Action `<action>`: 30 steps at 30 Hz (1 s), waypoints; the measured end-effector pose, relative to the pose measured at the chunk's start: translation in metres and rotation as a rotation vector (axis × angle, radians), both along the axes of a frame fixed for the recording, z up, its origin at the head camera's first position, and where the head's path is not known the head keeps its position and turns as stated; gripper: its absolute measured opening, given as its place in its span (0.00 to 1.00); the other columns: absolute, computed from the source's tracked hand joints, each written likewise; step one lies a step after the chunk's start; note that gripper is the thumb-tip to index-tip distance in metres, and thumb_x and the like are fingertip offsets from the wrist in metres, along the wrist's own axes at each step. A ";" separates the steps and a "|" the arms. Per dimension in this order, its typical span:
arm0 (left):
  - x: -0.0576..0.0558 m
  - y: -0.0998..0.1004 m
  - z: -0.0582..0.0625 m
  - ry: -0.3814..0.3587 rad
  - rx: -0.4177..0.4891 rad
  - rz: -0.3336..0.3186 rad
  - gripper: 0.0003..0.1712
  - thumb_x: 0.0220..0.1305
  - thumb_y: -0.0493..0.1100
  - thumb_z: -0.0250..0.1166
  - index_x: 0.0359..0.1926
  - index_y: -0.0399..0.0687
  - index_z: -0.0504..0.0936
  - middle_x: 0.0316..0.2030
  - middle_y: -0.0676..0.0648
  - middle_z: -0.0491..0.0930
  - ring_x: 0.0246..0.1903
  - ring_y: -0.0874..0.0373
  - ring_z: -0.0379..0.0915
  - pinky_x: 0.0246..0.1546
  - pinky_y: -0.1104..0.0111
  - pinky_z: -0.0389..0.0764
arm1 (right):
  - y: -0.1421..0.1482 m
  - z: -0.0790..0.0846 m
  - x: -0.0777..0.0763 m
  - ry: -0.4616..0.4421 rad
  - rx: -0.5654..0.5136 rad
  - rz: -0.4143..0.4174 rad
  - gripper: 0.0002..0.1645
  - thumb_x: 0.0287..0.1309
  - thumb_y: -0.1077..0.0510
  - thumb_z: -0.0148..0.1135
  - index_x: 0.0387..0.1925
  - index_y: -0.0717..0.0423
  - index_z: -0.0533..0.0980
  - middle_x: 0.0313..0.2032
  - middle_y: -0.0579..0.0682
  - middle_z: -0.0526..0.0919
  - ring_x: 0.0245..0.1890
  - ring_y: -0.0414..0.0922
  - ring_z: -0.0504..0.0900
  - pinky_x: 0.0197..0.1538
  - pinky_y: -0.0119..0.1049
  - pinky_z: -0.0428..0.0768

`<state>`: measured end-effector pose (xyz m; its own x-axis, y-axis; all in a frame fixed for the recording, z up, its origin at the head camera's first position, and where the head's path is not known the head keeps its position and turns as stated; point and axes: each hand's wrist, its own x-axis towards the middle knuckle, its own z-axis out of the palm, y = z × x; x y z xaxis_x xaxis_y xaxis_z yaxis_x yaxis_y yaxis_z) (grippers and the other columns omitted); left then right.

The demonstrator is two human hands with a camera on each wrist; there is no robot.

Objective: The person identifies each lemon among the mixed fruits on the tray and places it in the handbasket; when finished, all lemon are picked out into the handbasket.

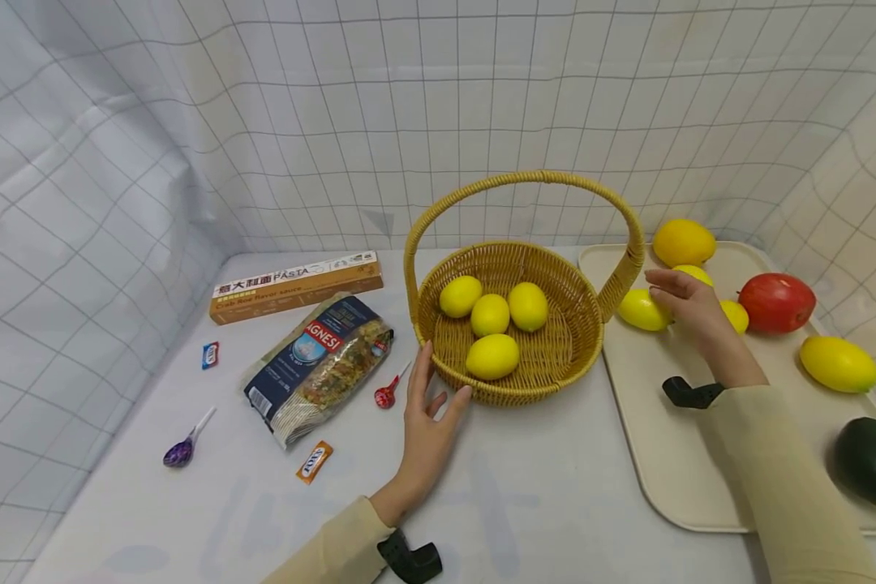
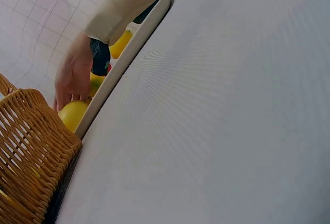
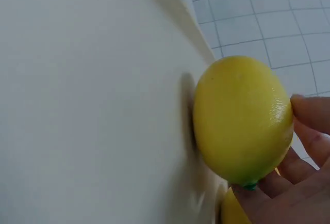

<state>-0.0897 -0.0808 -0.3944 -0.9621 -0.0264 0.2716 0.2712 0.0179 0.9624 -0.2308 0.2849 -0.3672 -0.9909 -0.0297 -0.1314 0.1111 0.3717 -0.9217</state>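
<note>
A woven basket point(image 1: 584, 357) with a tall arched handle stands in the middle, with several lemons point(image 1: 492, 357) inside. My left hand point(image 1: 427, 430) rests against its near left side, fingertips at the rim and fingers fairly straight. Over the tray's left part, my right hand point(image 1: 689, 312) holds a lemon point(image 3: 242, 121). In the right wrist view the thumb is by the green stem end and the fingertips lie on the opposite side. That lemon is close over the tray surface. The left wrist view shows the basket's woven side point(image 2: 31, 146) and the right hand beyond it.
The beige tray point(image 1: 672, 454) also bears more yellow fruit point(image 1: 839, 365), a red fruit point(image 1: 777, 302) and a dark green avocado point(image 1: 869, 462). Left of the basket lie a pasta box point(image 1: 295, 288), a pasta bag point(image 1: 317, 365), lollipops point(image 1: 180, 453) and small wrapped candies point(image 1: 314, 462).
</note>
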 end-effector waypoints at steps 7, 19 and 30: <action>0.000 0.000 0.001 -0.005 0.003 -0.001 0.41 0.65 0.35 0.59 0.73 0.51 0.48 0.72 0.47 0.41 0.67 0.47 0.46 0.57 0.47 0.61 | -0.002 -0.007 0.004 -0.003 0.184 0.214 0.42 0.65 0.45 0.53 0.69 0.65 0.53 0.66 0.68 0.51 0.64 0.64 0.48 0.62 0.63 0.47; 0.000 0.000 0.003 -0.010 0.002 -0.004 0.41 0.65 0.34 0.58 0.73 0.47 0.48 0.72 0.46 0.41 0.67 0.48 0.46 0.58 0.47 0.61 | -0.002 0.007 0.058 0.056 0.286 0.493 0.32 0.61 0.51 0.60 0.65 0.55 0.65 0.60 0.58 0.67 0.57 0.54 0.64 0.58 0.53 0.62; -0.011 -0.003 -0.028 0.020 -0.024 0.014 0.42 0.65 0.38 0.60 0.73 0.55 0.48 0.71 0.55 0.42 0.67 0.53 0.48 0.57 0.51 0.64 | -0.069 0.045 0.058 0.215 -0.069 0.916 0.31 0.61 0.69 0.55 0.66 0.60 0.62 0.61 0.55 0.67 0.54 0.48 0.68 0.52 0.34 0.70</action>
